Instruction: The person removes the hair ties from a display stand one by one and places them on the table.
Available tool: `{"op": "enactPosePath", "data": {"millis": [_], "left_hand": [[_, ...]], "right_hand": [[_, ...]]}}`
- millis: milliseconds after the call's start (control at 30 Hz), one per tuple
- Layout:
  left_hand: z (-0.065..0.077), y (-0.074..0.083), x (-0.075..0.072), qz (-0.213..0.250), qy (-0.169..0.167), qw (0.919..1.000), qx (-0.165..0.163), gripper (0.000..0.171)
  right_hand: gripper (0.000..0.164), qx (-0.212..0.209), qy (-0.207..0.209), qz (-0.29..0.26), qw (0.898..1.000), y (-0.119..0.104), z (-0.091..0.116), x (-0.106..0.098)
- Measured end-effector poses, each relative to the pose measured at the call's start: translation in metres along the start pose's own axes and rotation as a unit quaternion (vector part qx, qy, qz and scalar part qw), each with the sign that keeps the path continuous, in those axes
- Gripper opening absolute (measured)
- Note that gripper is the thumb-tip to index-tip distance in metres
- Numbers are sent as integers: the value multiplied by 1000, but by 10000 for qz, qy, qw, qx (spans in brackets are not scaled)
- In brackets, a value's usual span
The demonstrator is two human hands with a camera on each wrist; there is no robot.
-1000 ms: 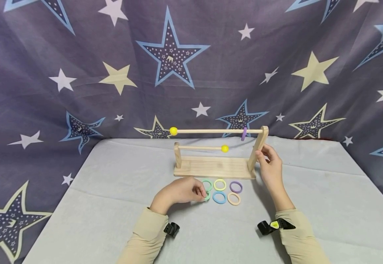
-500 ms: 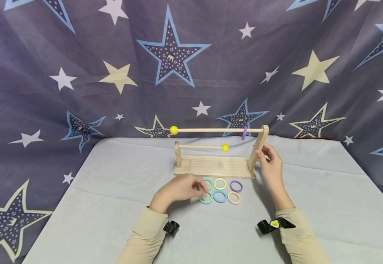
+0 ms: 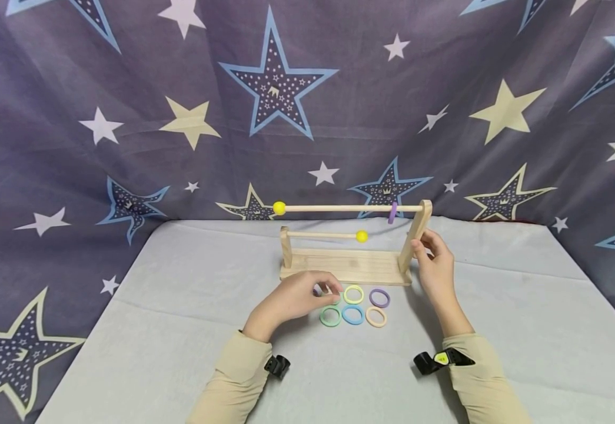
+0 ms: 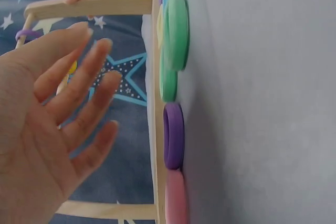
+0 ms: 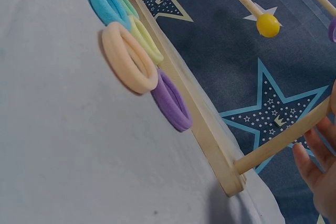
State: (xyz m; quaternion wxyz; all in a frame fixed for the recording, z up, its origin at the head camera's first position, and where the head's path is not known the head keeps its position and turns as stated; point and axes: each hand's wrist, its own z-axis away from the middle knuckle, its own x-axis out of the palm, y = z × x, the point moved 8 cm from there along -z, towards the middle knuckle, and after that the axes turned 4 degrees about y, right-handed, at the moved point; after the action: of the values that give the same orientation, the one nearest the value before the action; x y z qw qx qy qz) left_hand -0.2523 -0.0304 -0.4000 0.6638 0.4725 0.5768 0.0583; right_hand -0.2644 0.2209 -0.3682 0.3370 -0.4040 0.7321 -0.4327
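My left hand (image 3: pixel 296 297) hovers over the left end of a group of hair ties, its fingers spread and holding nothing in the left wrist view. Below it lie a green hair tie (image 4: pixel 179 32) and a second green one (image 4: pixel 169 85), with a purple hair tie (image 4: pixel 178 136) and a pink one (image 4: pixel 177 198) beyond. My right hand (image 3: pixel 436 265) grips the tall post (image 3: pixel 415 240) of a wooden stand, thumb in front. A purple hair tie (image 3: pixel 392 214) hangs on the stand's upper rod (image 3: pixel 333 208). The lower rod (image 3: pixel 320 235) carries none.
Blue (image 5: pixel 100 6), yellow (image 5: pixel 149 40), peach (image 5: pixel 112 56) and purple hair ties (image 5: pixel 170 100) lie before the stand's base (image 3: pixel 349 268). Yellow balls cap both rods, such as the upper ball (image 3: pixel 279 208). A star-patterned curtain (image 3: pixel 307 147) hangs behind the grey-covered table (image 3: pixel 206 265).
My left hand has let go of the front green hair tie, which now lies flat, then risen and moved slightly away from me with its fingers opening. My right hand stays on the post.
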Motion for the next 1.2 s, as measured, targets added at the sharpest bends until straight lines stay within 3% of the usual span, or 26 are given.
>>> {"op": "enactPosePath", "data": {"millis": [367, 867, 1000, 1200], "left_hand": [[-3, 16, -11, -456, 894, 9945, 308, 13], [1, 30, -31, -213, 1866, 9822, 48, 16], [0, 33, -33, -193, 2118, 9770, 149, 18], [1, 35, -40, 46, 2687, 9630, 190, 20]], "right_hand": [[32, 11, 5, -26, 10000, -1, 0, -1], [32, -31, -34, -50, 10000, -2, -1, -1], [32, -28, -25, -50, 10000, -1, -1, -1], [32, -44, 2, -69, 10000, 0, -1, 0]]}}
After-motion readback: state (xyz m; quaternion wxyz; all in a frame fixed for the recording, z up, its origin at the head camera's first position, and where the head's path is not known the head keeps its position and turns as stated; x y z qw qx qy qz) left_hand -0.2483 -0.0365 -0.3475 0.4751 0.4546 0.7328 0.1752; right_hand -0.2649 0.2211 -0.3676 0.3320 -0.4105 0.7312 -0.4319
